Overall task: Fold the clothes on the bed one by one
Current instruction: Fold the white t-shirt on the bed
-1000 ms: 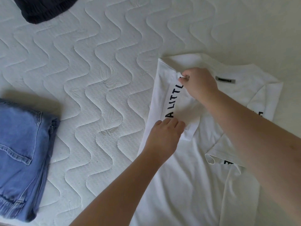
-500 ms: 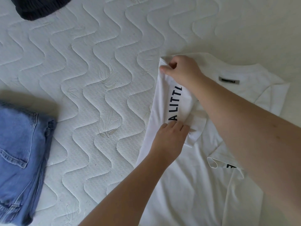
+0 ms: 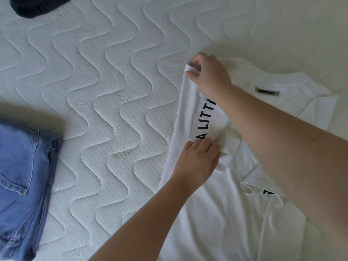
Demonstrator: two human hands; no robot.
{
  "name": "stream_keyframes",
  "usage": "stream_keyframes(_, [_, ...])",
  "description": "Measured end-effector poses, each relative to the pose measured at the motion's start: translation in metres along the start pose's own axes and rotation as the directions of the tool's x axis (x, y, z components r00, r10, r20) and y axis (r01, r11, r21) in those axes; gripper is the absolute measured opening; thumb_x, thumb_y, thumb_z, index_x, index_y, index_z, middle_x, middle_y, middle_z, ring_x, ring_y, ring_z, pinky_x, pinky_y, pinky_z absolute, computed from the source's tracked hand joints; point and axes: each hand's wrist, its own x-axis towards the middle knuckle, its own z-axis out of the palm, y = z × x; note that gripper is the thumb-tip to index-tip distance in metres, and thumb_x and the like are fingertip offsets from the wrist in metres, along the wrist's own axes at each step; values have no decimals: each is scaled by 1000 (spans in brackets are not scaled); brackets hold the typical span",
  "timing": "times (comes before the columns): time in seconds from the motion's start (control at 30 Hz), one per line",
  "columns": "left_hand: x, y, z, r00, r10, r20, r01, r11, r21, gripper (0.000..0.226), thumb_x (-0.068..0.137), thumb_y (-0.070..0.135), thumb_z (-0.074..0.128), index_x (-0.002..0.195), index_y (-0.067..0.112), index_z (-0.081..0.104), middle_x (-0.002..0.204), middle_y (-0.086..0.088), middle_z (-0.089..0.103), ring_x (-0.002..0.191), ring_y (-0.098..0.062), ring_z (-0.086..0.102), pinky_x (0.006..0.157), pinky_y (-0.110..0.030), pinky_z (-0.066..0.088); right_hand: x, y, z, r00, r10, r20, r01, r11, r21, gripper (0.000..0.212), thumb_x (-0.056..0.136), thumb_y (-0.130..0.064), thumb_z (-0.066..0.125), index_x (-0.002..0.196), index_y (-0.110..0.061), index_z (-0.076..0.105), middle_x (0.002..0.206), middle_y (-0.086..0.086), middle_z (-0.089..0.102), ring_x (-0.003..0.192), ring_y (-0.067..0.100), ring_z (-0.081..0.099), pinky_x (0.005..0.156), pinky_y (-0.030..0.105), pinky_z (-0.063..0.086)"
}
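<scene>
On the white quilted bed (image 3: pixel 113 91) lies the white cotton T-shirt with black lettering (image 3: pixel 216 213), its sides being folded in; the right hand (image 3: pixel 209 76) pinches its top corner; the left hand (image 3: pixel 197 162) presses flat-fingered on the folded sleeve; next, likely smoothing that edge straight.

- White T-shirt (image 3: pixel 222 213): lies flat on the right of the quilted mattress (image 3: pixel 98 95), its left side folded inward; black lettering "A LITT" runs along the fold; grey neck label (image 3: pixel 267 91) at the far collar.
- Right hand (image 3: pixel 209 74): pinches the far-left corner of the fold.
- Left hand (image 3: pixel 197 162): straight fingers press the folded sleeve, nearer along the fold.
- Folded blue jeans (image 3: pixel 20 181): left edge, well apart.
- Dark garment (image 3: pixel 37 5): far left, partly out of view.
</scene>
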Motion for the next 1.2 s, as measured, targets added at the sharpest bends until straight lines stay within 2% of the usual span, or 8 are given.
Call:
stream_keyframes(0.17, [21,-33,-30,988,-124,-95,119,991,-56,22,94,17,47,98,8,68,91,-8,64,77,-30,60,70,-40,49,-43,40,-25,983,161,83,-163,987,17,42,94,-47,57,121,-15,59,115,3,65,107,23,59,80,27,38])
stream_keyframes(0.37, [119,-85,-52,962,-189,197,201,979,-45,44,100,12,46,144,10,43,149,-9,37,116,-35,56,97,-46,45,-88,64,-29,916,378,131,-329,898,-294,69,77,-65,68,123,-14,58,126,14,53,121,38,44,98,44,37])
stream_keyframes(0.57, [195,-103,-67,915,-22,404,-57,982,183,23,93,20,63,115,14,62,127,-9,51,106,-32,58,85,-37,45,-111,66,-37,967,245,72,-234,963,-133,51,74,-63,70,93,-17,59,84,-2,62,97,30,59,90,43,43])
stream_keyframes(0.77, [219,-102,-73,882,-111,458,-37,952,303,26,87,24,72,108,10,66,112,-13,64,104,-33,59,82,-35,41,-119,85,-55,929,309,203,-262,938,-225,55,74,-63,71,77,-9,62,77,9,60,87,32,59,74,38,45])
stream_keyframes(0.9, [214,-93,-69,882,-157,443,29,959,283,26,86,19,73,107,5,65,112,-16,63,102,-33,60,84,-35,43,-125,98,-61,947,317,48,-307,941,-145,47,78,-53,73,77,-8,60,70,7,60,77,31,60,61,33,39])
stream_keyframes(1.07, [186,-84,-74,950,-243,195,213,964,160,45,84,19,75,119,9,50,126,-14,43,100,-28,55,89,-37,47,-152,90,-36,927,209,-312,-297,916,-269,32,89,-25,67,117,-11,58,114,17,57,108,38,49,87,43,36])
stream_keyframes(1.13, [163,-79,-75,960,-269,75,262,961,95,43,87,24,71,121,11,48,125,-12,43,97,-22,52,87,-34,47,-175,72,-24,878,181,-443,-234,970,-66,19,93,-26,59,106,-11,58,99,11,61,94,33,54,79,40,39])
stream_keyframes(1.2, [132,-76,-77,938,-344,29,344,939,-5,31,94,28,61,119,12,51,119,-9,50,95,-20,56,82,-32,47,-201,49,0,904,266,-335,-236,963,130,20,95,-33,52,86,-16,56,79,2,64,74,27,58,68,34,43])
